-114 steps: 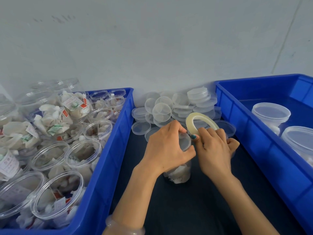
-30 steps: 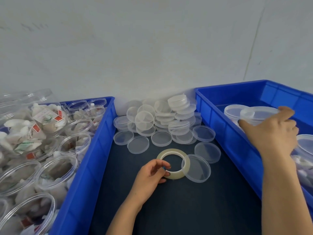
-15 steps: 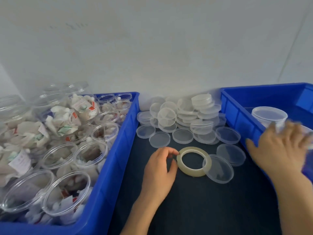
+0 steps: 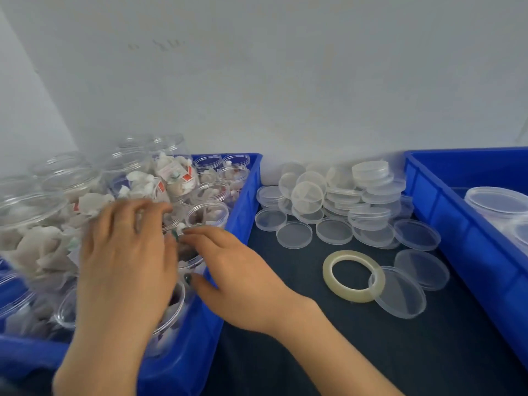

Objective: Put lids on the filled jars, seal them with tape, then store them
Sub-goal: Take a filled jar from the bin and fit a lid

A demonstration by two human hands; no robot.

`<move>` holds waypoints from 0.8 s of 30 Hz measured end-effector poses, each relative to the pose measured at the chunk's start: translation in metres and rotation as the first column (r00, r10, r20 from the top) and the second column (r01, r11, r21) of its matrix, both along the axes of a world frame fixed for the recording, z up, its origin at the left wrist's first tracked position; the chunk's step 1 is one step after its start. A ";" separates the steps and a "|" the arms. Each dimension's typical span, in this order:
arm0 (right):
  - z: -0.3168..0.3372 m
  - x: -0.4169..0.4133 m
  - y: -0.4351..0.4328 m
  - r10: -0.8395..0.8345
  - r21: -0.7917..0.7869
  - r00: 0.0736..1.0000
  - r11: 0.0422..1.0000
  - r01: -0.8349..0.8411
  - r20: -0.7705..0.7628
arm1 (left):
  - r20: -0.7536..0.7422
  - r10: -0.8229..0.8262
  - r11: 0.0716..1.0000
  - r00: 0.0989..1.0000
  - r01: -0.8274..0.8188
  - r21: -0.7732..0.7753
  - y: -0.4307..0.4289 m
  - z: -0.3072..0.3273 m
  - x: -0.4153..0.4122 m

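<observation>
Left hand (image 4: 125, 252), blurred, hovers spread over the filled jars (image 4: 207, 214) in the blue bin (image 4: 245, 195) at the worktop's (image 4: 457, 352) left edge; its grip I cannot tell. Right hand (image 4: 237, 270) reaches beside it, fingers nearly straight. Tape roll (image 4: 328, 271) lies mid-worktop, lids (image 4: 294, 234) piled behind.

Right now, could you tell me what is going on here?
A person's left hand and right hand reach among open filled jars in the left blue bin; no clear grip shows yet. The tape roll lies on the dark mat, a loose lid overlapping it. A lidded jar sits in the right blue bin.
</observation>
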State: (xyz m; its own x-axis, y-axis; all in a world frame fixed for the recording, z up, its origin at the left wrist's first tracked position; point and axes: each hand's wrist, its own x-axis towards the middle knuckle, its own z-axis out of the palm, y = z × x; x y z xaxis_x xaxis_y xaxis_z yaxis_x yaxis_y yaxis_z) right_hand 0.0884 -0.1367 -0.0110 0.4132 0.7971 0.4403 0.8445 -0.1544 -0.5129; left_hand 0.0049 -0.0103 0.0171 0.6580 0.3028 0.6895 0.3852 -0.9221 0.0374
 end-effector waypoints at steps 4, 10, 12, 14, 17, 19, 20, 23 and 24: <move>-0.001 -0.006 0.017 0.041 -0.030 0.999 0.999 -0.042 -0.027 | 0.074 0.000 0.991 0.997 -0.010 0.133 0.051 0.033 0.014; -0.013 -0.009 0.021 0.045 -0.031 0.997 0.998 -0.047 -0.064 | -0.379 0.138 0.990 0.915 -0.138 0.028 0.099 0.063 0.046; -0.016 -0.009 0.021 0.042 -0.008 0.994 0.999 -0.043 -0.104 | -0.434 0.142 0.987 0.889 -0.159 -0.002 0.100 0.054 0.050; -0.018 -0.009 0.021 0.037 0.017 0.989 0.999 -0.034 -0.141 | -0.336 0.136 0.991 0.932 -0.129 0.040 0.103 0.044 0.054; -0.020 -0.007 0.021 0.025 0.031 0.985 0.999 -0.020 -0.172 | -0.187 0.130 0.990 0.974 -0.118 0.071 0.109 0.039 0.064; -0.022 -0.007 0.020 0.027 0.040 0.982 0.999 -0.020 -0.186 | -0.183 0.166 0.983 0.969 -0.148 0.108 0.116 0.044 0.074; -0.022 -0.007 0.020 0.029 0.045 0.981 0.999 -0.021 -0.193 | -0.211 0.193 0.979 0.958 -0.172 0.112 0.120 0.046 0.079; -0.024 -0.006 0.017 0.032 0.072 0.974 0.997 -0.017 -0.222 | -0.244 0.247 0.969 0.938 -0.239 0.064 0.125 0.051 0.088; -0.024 -0.005 0.016 0.032 0.085 0.972 0.996 -0.013 -0.233 | -0.231 0.245 0.969 0.941 -0.243 0.039 0.124 0.051 0.090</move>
